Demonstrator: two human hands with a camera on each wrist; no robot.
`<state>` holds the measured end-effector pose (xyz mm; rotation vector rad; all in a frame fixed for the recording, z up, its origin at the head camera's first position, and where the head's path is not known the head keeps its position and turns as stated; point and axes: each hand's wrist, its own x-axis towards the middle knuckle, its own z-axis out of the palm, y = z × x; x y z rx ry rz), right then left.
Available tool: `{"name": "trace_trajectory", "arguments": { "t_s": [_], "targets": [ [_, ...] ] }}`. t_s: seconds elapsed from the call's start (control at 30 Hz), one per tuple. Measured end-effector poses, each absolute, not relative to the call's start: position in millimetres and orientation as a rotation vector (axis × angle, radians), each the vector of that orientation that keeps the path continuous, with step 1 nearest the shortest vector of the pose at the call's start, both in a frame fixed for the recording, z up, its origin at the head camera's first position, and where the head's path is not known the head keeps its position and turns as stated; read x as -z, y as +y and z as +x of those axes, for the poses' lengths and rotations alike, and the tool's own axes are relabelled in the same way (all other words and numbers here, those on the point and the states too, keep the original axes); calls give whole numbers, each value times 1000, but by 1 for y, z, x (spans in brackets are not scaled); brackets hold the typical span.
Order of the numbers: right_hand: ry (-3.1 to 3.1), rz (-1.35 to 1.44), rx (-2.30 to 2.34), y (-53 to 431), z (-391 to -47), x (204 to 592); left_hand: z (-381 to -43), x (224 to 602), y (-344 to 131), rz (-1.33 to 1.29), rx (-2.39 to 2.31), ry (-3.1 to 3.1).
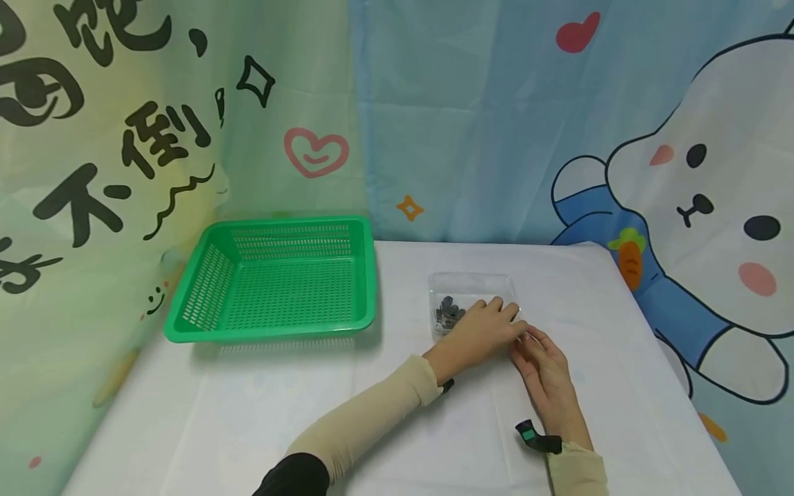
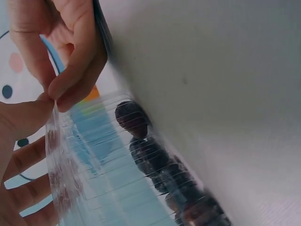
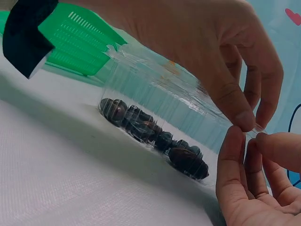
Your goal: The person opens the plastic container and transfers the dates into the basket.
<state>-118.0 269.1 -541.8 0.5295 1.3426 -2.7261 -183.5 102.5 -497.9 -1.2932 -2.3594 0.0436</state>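
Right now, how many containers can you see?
2: the green basket on the left, and the clear box to its right, partly hidden by the left hand.

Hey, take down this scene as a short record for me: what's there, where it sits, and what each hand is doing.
box: clear plastic, on the white cloth
contents: dark pieces, too unclear to name surely
basket: green, left of the box, apart from it
left grip: the left hand, pinching the box's near right corner
right grip: the right hand, pinching at that same corner, fingertips meeting the left's
backdrop: printed curtain behind
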Motion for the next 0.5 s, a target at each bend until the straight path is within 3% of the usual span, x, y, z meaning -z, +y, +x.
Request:
{"name": "trace_trajectory", "arguments": {
  "t_s": [0.5],
  "targets": [
    [1389,593,2713,267,-121,544,-183,492,112,-1343,-135,-2346]
  ]
}}
